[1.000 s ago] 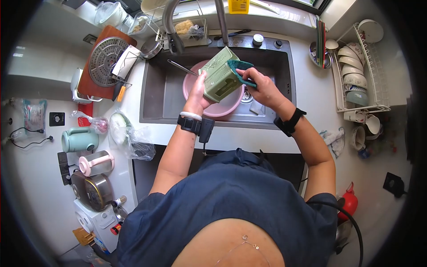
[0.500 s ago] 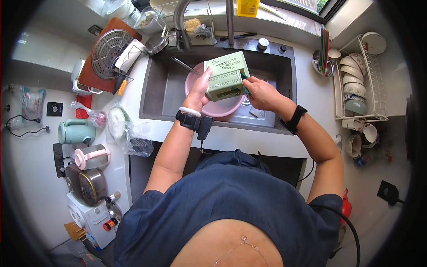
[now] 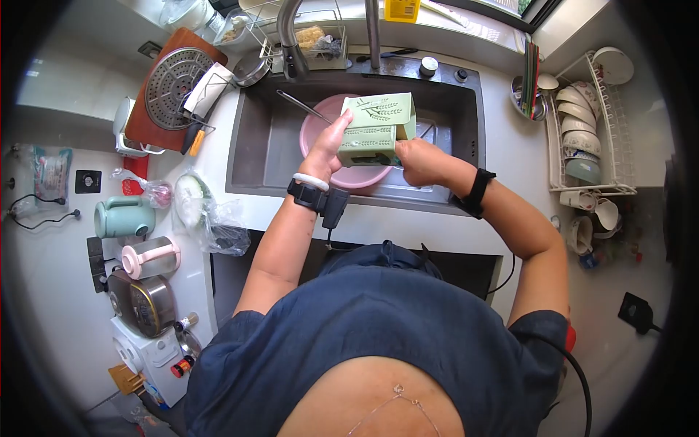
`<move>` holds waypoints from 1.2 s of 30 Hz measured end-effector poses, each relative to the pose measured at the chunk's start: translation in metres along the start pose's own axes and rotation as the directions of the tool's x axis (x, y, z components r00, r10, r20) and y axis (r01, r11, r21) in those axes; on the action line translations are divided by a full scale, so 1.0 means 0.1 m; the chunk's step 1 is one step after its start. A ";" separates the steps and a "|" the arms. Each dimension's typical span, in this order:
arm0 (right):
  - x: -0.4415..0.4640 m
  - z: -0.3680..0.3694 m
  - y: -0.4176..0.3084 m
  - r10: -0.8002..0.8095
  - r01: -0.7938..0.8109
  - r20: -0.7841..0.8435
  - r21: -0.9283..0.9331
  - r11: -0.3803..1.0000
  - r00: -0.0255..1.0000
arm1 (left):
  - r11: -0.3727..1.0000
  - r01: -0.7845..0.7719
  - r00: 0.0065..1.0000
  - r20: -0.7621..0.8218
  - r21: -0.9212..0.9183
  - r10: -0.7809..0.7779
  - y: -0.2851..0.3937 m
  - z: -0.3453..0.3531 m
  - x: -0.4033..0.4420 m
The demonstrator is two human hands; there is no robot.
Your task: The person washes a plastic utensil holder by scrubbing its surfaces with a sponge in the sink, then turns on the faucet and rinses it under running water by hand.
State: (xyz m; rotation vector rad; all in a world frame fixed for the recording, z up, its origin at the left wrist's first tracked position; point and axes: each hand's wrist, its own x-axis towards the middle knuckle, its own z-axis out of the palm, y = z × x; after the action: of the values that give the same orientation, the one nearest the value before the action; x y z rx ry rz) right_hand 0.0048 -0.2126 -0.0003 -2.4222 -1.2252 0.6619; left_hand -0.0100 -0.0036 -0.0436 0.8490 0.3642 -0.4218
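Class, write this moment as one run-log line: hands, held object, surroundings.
left hand: gripping green container | right hand: at container's end, grip hidden | container: over pink basin | basin: in sink

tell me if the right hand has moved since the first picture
Yes, the right hand has moved toward the sink's near rim, the side closest to the person's body.

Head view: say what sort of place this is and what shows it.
A kitchen, likely in a home: there is a sink with a tap at its far edge, and a wire rack of bowls on the right.
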 end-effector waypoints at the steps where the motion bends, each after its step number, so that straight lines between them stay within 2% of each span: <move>1: 0.00 -0.01 -0.02 0.001 -0.001 -0.002 0.005 1.000 1.000 | 1.000 0.004 1.000 -0.001 0.003 -0.004 0.00 -0.01 0.01; 3: -0.04 -0.12 -0.06 0.149 -0.150 -0.023 -0.080 0.985 0.989 | 1.000 0.018 0.997 -0.076 0.008 -0.018 0.01 0.03 0.02; 7: -0.11 -0.25 -0.02 0.119 -0.119 -0.020 -0.026 0.993 0.993 | 0.999 0.041 0.997 -0.063 0.020 -0.040 0.01 0.02 0.07; 10: -0.14 -0.34 0.00 0.091 -0.089 -0.050 0.037 0.995 0.995 | 0.997 0.054 0.998 -0.023 -0.046 -0.055 0.03 -0.01 0.06; 12: -0.12 -0.34 0.01 0.072 -0.076 0.047 0.084 0.994 0.996 | 0.999 0.044 0.998 -0.054 0.006 -0.043 0.06 0.03 0.03; 14: -0.07 -0.23 0.07 0.105 -0.111 0.060 0.121 0.986 0.993 | 0.999 0.026 0.999 -0.033 0.026 -0.026 0.06 0.07 0.05; 16: -0.03 -0.12 0.15 -0.051 0.031 0.120 0.163 0.986 0.991 | 0.999 0.007 1.000 -0.015 0.044 -0.006 0.04 0.10 0.05; 17: -0.04 -0.18 0.07 0.019 -0.070 0.216 0.231 0.970 0.976 | 0.998 0.017 1.000 -0.019 0.059 -0.016 0.02 0.12 0.05; 21: -0.04 0.14 0.23 -0.005 -0.044 0.164 0.293 0.955 0.986 | 0.994 0.068 0.996 -0.060 0.082 -0.063 -0.03 0.19 -0.02; 24: -0.03 0.16 0.21 0.067 -0.087 0.086 0.257 0.962 0.994 | 0.999 0.048 0.999 -0.009 0.006 -0.048 -0.12 0.12 0.05; 26: -0.10 -0.05 0.16 0.153 -0.166 0.108 0.122 0.979 0.982 | 0.999 0.047 0.998 -0.036 0.007 -0.047 -0.17 0.07 0.09; 27: -0.16 -0.16 0.11 0.147 -0.152 0.113 0.039 0.988 0.983 | 0.999 0.040 0.998 -0.057 0.009 -0.039 -0.16 0.10 0.10; 28: -0.21 -0.19 0.11 0.149 -0.154 0.110 0.038 0.987 0.983 | 0.999 0.040 0.998 -0.054 0.011 -0.039 -0.15 0.10 0.09; 31: -0.29 -0.22 0.13 0.149 -0.158 0.076 0.136 0.978 0.986 | 0.996 0.088 0.992 -0.096 0.005 -0.087 -0.12 0.15 0.04; 33: -0.27 -0.21 0.06 0.051 -0.072 0.101 0.225 0.972 0.994 | 0.997 0.042 0.998 -0.047 0.062 -0.039 -0.14 0.18 0.06; 36: -0.20 -0.09 0.07 0.106 -0.146 0.164 0.254 0.956 0.981 | 0.993 0.093 0.995 -0.025 0.074 -0.091 -0.12 0.22 0.08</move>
State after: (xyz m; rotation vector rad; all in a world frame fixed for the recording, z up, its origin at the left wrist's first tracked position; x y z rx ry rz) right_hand 0.0040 -0.2333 0.0090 -2.2728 -0.9675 0.9931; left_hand -0.0058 -0.0294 -0.0413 0.9127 0.4112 -0.5148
